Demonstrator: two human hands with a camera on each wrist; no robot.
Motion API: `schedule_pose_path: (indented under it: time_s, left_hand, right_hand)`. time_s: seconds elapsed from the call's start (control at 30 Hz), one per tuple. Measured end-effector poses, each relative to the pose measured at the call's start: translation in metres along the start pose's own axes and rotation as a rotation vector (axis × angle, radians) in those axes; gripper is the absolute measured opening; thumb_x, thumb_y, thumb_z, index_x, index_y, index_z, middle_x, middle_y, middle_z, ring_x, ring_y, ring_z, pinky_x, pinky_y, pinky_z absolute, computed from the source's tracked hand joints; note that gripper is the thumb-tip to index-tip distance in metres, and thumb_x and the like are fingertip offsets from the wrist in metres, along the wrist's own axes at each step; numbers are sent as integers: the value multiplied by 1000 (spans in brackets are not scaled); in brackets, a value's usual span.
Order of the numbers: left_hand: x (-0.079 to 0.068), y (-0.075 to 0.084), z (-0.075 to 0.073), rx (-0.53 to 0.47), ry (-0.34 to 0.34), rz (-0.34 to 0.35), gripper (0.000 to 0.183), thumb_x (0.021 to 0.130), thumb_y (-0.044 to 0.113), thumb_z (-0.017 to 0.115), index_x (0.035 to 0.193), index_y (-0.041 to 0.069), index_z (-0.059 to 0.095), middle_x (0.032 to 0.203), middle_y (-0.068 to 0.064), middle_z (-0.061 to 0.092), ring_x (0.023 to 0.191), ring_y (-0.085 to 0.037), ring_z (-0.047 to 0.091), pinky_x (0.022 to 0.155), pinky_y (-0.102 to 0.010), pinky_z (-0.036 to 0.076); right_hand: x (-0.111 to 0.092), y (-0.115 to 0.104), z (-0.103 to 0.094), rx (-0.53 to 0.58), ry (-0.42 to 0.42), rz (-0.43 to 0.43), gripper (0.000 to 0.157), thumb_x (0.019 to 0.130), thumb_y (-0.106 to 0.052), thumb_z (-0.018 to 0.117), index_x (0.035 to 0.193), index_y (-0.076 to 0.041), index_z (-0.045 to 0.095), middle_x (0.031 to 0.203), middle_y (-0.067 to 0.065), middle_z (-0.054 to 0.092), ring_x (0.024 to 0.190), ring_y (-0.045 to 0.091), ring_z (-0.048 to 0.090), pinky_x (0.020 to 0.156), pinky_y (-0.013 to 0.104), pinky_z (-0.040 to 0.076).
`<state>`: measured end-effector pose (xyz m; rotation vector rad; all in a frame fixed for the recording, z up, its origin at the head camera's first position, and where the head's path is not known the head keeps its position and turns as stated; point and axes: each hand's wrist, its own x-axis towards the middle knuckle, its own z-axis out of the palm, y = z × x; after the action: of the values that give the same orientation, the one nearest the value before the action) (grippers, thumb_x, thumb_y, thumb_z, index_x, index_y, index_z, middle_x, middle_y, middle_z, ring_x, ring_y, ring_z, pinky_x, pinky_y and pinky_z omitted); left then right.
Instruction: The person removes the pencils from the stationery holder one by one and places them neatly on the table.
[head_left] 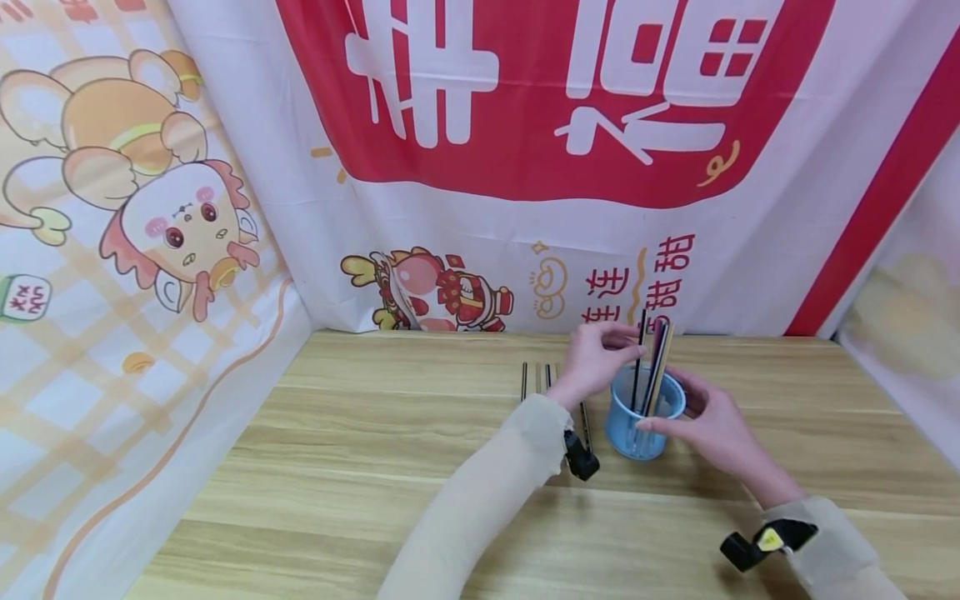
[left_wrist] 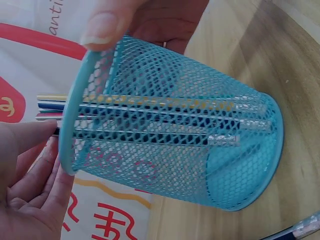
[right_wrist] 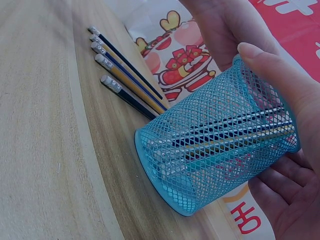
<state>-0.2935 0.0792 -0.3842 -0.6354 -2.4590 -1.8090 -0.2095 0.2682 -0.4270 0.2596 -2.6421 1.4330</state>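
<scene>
A light blue mesh pen cup (head_left: 628, 435) stands on the table, tilted in both wrist views because of the camera angle. My right hand (head_left: 716, 425) grips the cup near its rim, the thumb (left_wrist: 102, 30) on the near side and the fingers behind. Thumb and fingers of my left hand (head_left: 592, 360) pinch a dark pencil (head_left: 638, 375), whose eraser end is down inside the cup. Beside it in the cup lean several other pencils (head_left: 660, 358), gold and dark ones among them. The left wrist view shows their silvery ferrules through the mesh.
Several more pencils (right_wrist: 131, 75), black, blue and gold, lie side by side on the wooden table (head_left: 360, 450) left of the cup, partly behind my left wrist. A printed cloth (head_left: 465, 217) hangs along the table's back edge, and another cloth (head_left: 135, 350) borders the left side.
</scene>
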Motion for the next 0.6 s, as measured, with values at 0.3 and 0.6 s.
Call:
schedule_pose_path:
  time_s: [0.3,0.6]
  left_hand:
    - [2,8,-9,-178,54,-12,24,90,11,80,112,11,72,92,8,72,81,-6,69,73,-24,61]
    - [7,17,-18,-322,114,23,26,88,6,80,113,8,73,94,4,73,83,-10,71,76,-30,62]
  right_hand:
    - [-1,-2,-1,-13,-7,10,93,84,-40,85,154,0,39,146,25,50,128,41,54,104,37,48]
    - [-1,-2,-2,-4,-9,9,93,84,-39,86,154,1,38,146,26,50,127,41,54,97,16,47]
